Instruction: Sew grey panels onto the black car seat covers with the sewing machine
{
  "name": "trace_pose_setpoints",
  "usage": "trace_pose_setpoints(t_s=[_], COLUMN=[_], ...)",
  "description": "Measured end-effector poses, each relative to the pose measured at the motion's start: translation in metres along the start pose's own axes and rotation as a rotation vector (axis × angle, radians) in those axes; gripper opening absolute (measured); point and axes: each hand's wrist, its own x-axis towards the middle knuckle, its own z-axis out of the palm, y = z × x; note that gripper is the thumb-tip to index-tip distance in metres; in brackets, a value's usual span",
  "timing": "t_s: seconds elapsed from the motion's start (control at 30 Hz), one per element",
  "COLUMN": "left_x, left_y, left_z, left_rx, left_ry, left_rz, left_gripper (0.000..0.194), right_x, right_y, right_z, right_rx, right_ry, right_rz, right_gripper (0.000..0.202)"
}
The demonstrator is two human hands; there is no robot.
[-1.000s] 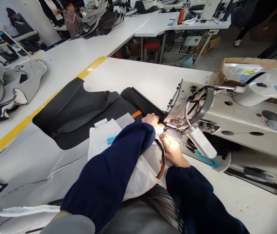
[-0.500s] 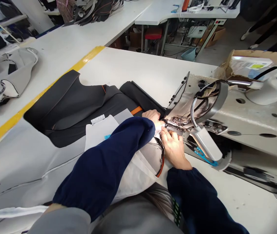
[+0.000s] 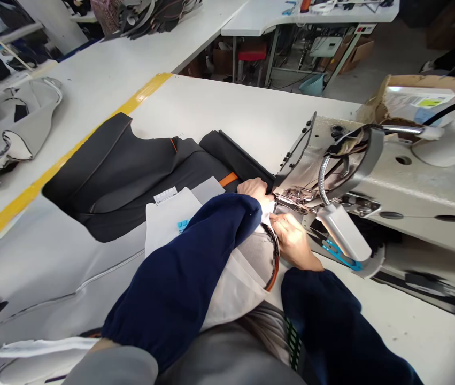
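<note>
Both the left hand [image 3: 254,189] and right hand [image 3: 294,240] sit together beside the sewing machine [image 3: 401,187], likely steadying the grey fabric [image 3: 256,252]: right pinching its edge, left's grip hidden.

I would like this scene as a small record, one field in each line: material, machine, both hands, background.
Material: grey and white, with orange edging
Machine: sewing machine; lamp on flexible neck
Left hand: on the material, near the machine; exact grip unclear
Right hand: at the material's edge, near the machine
Background: red stool, blue bucket
</note>
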Motion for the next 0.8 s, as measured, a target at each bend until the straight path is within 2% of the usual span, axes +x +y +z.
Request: trace_pose_setpoints(t_s=[0.13,0.33,0.5,0.63,0.8], left_x=[-0.005,0.000,0.000,-0.001,-0.003], left_y=[0.003,0.004,0.005,0.004,0.007], left_z=[0.002,0.001,0.007,0.001,-0.007], left_rx=[-0.015,-0.034,-0.018,-0.030,-0.035], left_ry=[0.006,0.025,0.066,0.039,0.022], left_rz=[0.007,0.004,0.007,0.004,-0.020], left_gripper=[0.028,0.028,0.025,0.025,0.030], right_x=[-0.003,0.002,-0.007,-0.011,-0.006], right_y=[-0.001,0.007,0.012,0.014,0.013], right_z=[-0.004,-0.005,-0.006,-0.001,-0.001], right_rx=[-0.043,-0.006,-0.005,-0.005,0.011], right_ry=[-0.022,0.017,-0.062,-0.123,-0.112], right_rz=[-0.014,-0.046,-0.029,0.036,0.060], right_gripper=[0.014,0.018,0.016,0.022,0.022])
